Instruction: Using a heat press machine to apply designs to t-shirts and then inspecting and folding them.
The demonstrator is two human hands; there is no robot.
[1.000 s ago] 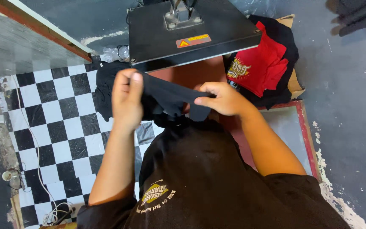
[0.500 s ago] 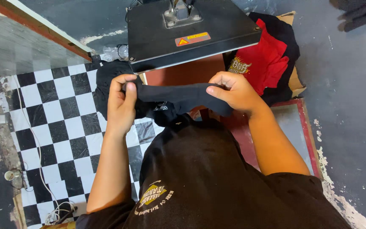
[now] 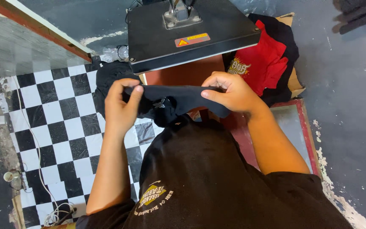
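Both hands are now pinching the black garment [image 3: 178,99] stretched wider, left hand [image 3: 121,108] at 9 o'clock, right hand [image 3: 229,93] at 3, under the heat press [image 3: 187,32].

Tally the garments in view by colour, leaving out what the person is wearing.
Black: 3, namely the black garment stretched between left hand and right hand, the black pile on the checkered floor, and the black shirt under the red.
Red: 1, the red shirt.
Total: 4

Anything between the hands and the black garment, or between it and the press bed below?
Nothing visible. Left hand and right hand both grip the black garment directly, just above the reddish lower bed, under the raised plate.
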